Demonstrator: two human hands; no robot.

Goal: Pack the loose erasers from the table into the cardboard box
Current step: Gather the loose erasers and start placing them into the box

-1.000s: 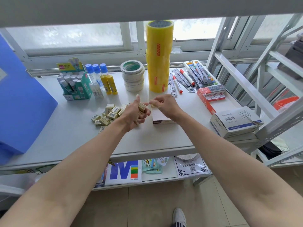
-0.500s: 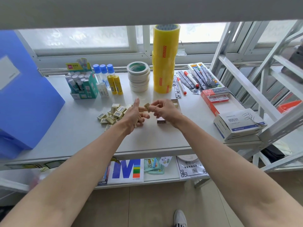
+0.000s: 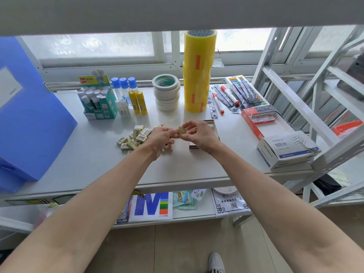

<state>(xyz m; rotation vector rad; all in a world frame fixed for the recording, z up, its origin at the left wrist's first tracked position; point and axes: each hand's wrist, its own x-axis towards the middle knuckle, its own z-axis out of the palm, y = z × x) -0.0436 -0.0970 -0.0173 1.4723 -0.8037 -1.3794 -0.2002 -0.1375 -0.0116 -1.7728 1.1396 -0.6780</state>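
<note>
Table [image 3: 94, 160]: smooth pale grey top, flat. Blue plastic folder [image 3: 29, 123], large, at its left edge. Yellow tape rolls [image 3: 199, 71] stacked in a glossy column with red print; about four, count unsure. Cream tape rolls [image 3: 166, 93] beside them, roughly five. White paper-clip box [image 3: 285, 150], blue stripe, reads "回形针". Three blue-capped glue bottles [image 3: 124, 87].

Cardboard box [image 3: 211, 125]: brown, shallow, open, mostly behind the right hand [image 3: 199, 134]. Pile of erasers [image 3: 136, 136]: small cream blocks with barcode sleeves, over ten, left of the box.

Left hand [image 3: 159, 138], grip curled around several erasers. Right hand, grip pinching one eraser [image 3: 182, 130], held above the table just left of the box.
</note>
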